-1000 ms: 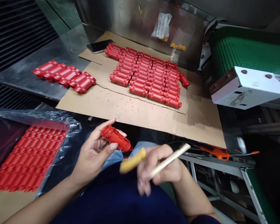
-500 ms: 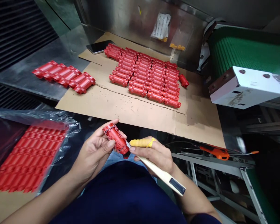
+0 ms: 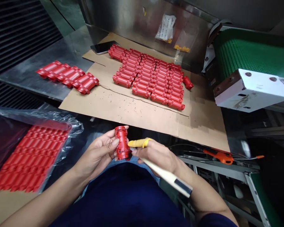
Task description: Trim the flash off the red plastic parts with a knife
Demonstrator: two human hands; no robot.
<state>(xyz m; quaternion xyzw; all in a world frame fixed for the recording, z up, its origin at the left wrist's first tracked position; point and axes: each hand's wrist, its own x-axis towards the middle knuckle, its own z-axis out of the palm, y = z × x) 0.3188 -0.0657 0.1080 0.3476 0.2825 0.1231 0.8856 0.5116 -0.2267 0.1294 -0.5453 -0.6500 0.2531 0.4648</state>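
The left hand [image 3: 97, 151] holds a red casing [image 3: 122, 143] upright.

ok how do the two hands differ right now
The left hand cradles the red plastic part upright, while the right hand grips a pale-handled knife. The right hand wears a yellow finger cot on one finger, while the left hand's fingers are bare. Both hands are held close together at the part, above the lap.
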